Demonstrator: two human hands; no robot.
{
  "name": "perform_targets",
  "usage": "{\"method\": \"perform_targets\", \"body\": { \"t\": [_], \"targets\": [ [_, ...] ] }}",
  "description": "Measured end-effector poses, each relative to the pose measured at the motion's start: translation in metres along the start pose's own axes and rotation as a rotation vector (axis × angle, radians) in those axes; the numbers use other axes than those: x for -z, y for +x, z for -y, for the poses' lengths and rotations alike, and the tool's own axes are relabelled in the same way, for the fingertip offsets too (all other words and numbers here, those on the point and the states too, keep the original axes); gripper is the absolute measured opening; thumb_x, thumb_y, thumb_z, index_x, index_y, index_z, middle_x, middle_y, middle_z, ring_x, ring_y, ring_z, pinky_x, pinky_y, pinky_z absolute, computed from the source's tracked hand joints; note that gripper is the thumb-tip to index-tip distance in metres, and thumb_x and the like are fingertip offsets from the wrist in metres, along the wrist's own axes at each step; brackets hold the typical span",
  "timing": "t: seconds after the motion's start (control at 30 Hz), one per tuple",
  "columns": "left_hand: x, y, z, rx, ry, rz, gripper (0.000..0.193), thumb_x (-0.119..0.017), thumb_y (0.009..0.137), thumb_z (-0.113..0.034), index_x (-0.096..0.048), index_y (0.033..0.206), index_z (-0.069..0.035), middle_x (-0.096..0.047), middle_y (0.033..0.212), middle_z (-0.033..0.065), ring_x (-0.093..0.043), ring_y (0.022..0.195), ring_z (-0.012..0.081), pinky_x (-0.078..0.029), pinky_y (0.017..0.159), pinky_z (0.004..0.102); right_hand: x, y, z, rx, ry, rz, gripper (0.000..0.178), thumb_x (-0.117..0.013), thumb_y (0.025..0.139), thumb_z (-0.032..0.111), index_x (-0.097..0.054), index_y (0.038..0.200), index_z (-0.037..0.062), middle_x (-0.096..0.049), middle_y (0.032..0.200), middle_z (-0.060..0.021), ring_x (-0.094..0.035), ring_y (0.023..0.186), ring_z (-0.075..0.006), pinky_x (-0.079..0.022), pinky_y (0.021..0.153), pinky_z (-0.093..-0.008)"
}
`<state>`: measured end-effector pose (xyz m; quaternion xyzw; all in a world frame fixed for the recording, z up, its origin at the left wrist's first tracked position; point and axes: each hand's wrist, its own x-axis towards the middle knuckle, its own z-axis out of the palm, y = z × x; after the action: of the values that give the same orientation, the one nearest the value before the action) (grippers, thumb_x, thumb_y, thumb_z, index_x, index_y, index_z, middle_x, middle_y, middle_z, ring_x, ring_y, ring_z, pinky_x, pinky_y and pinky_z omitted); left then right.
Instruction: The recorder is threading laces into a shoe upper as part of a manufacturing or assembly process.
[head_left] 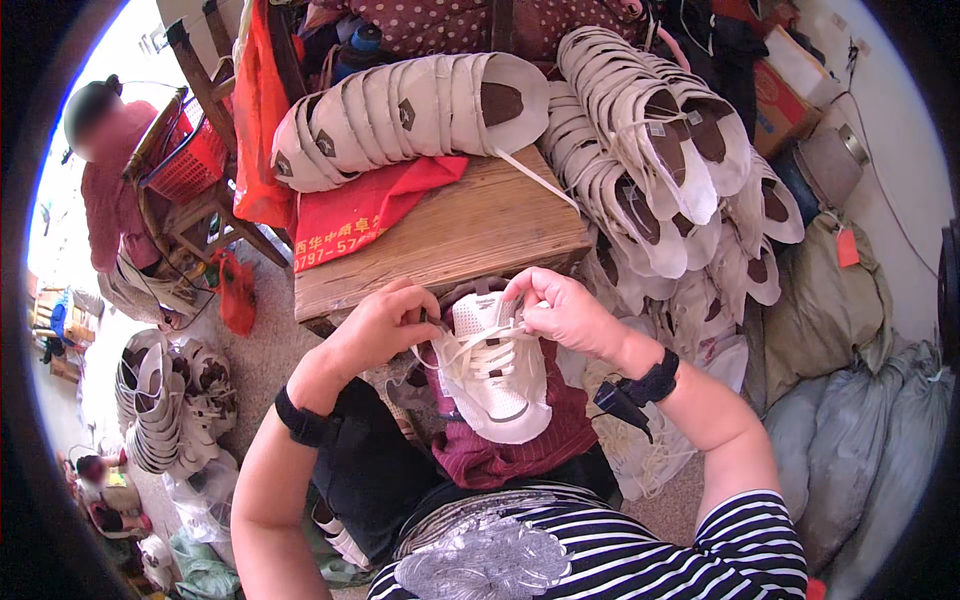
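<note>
A white shoe upper rests on dark red cloth over my lap, its toe towards me. White shoelace criss-crosses its front, with a loose strand lying across the upper rows. My left hand pinches the lace beside the left edge of the shoe opening. On the other side, by the tongue, my right hand is closed in a pinch on the lace too. The fingers partly cover the lace ends. Dark bands circle both wrists.
Ahead stands a wooden table with a red cloth bag and a nested row of shoe uppers. More stacked uppers rise at the right, near sacks. Another person is at the far left, by a red basket.
</note>
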<state>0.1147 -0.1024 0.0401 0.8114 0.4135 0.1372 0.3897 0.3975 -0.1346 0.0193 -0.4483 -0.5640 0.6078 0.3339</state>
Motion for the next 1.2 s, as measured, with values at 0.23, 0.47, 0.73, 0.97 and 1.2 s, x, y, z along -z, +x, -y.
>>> {"method": "perform_targets", "body": {
  "t": [0.23, 0.47, 0.73, 0.97, 1.2],
  "targets": [
    [0.011, 0.007, 0.002, -0.168, 0.086, 0.197, 0.023, -0.073, 0.082, -0.015, -0.07, 0.104, -0.007, -0.057, 0.086, 0.0094, -0.058, 0.08, 0.0226, -0.048, 0.073, 0.0343, -0.009, -0.01, 0.017, 0.217, -0.64, -0.157, 0.024, -0.056, 0.079, 0.001, -0.06, 0.103, 0.0046, -0.062, 0.081, -0.0088, -0.061, 0.065, -0.0184, -0.049, 0.062, -0.0327],
    [0.007, 0.012, 0.013, -0.225, 0.123, 0.155, 0.025, -0.073, 0.082, -0.015, -0.07, 0.104, -0.006, -0.061, 0.088, 0.0123, -0.06, 0.085, 0.0276, -0.049, 0.079, 0.0363, -0.009, -0.006, 0.008, 0.531, -0.803, -0.128, 0.028, -0.058, 0.077, 0.001, -0.06, 0.105, 0.0048, -0.063, 0.087, -0.012, -0.062, 0.065, -0.0235, -0.051, 0.062, -0.0351],
    [0.008, 0.015, 0.015, -0.242, 0.117, 0.194, 0.025, -0.075, 0.082, -0.02, -0.069, 0.1, -0.004, -0.061, 0.086, 0.0115, -0.061, 0.083, 0.0279, -0.048, 0.073, 0.0366, -0.011, -0.003, 0.013, 0.43, -0.753, -0.092, 0.028, -0.057, 0.077, 0.002, -0.06, 0.104, 0.0031, -0.062, 0.082, -0.0109, -0.06, 0.064, -0.0198, -0.05, 0.063, -0.0339],
    [0.008, 0.017, 0.013, -0.262, 0.071, 0.203, 0.026, -0.076, 0.081, -0.018, -0.069, 0.102, -0.005, -0.06, 0.082, 0.0096, -0.06, 0.077, 0.0233, -0.047, 0.07, 0.0344, -0.003, -0.006, 0.004, 0.05, -0.24, -0.042, 0.019, -0.056, 0.084, 0.005, -0.06, 0.102, 0.0012, -0.059, 0.071, -0.0095, -0.062, 0.063, -0.0191, -0.05, 0.062, -0.0324],
    [0.004, 0.007, 0.013, -0.261, -0.012, 0.101, 0.025, -0.074, 0.08, -0.013, -0.07, 0.104, -0.006, -0.064, 0.086, 0.01, -0.062, 0.079, 0.0235, -0.049, 0.073, 0.033, -0.005, 0.001, 0.016, 0.13, -0.575, -0.013, 0.016, -0.056, 0.084, 0.006, -0.061, 0.099, 0.0014, -0.062, 0.07, -0.0139, -0.066, 0.068, -0.0248, -0.052, 0.065, -0.0355]
  ]
}}
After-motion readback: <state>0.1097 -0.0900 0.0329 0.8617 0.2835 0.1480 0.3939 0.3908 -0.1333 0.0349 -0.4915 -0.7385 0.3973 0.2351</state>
